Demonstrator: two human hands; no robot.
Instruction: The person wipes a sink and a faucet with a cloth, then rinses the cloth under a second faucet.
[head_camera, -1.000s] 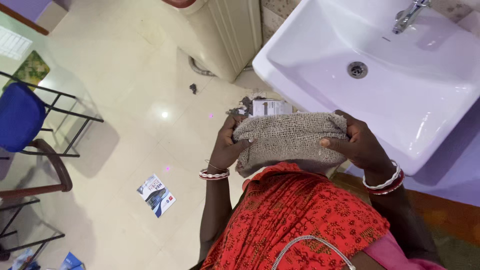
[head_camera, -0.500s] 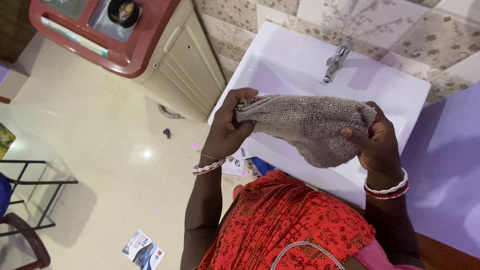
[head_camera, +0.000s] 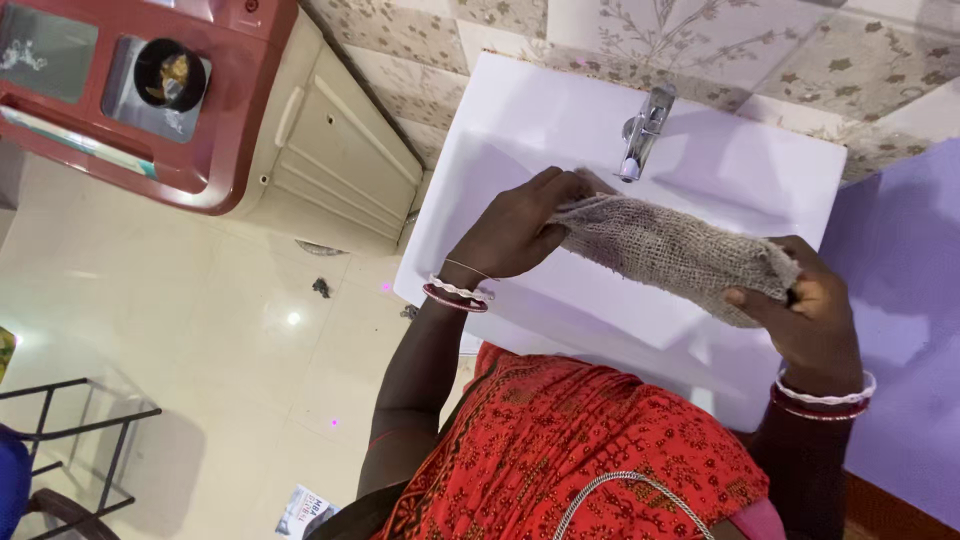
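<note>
The left hand (head_camera: 515, 230) and right hand (head_camera: 815, 315) each clamped an end of the coarse jute cloth (head_camera: 675, 255), stretching it taut over the white washbasin (head_camera: 560, 125), just below the chrome tap (head_camera: 640, 135).

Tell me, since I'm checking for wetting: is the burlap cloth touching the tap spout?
Cannot tell. In the head view the burlap cloth's upper end, held by the left hand, lies right below the tap spout, with no clear gap or contact visible.
</note>
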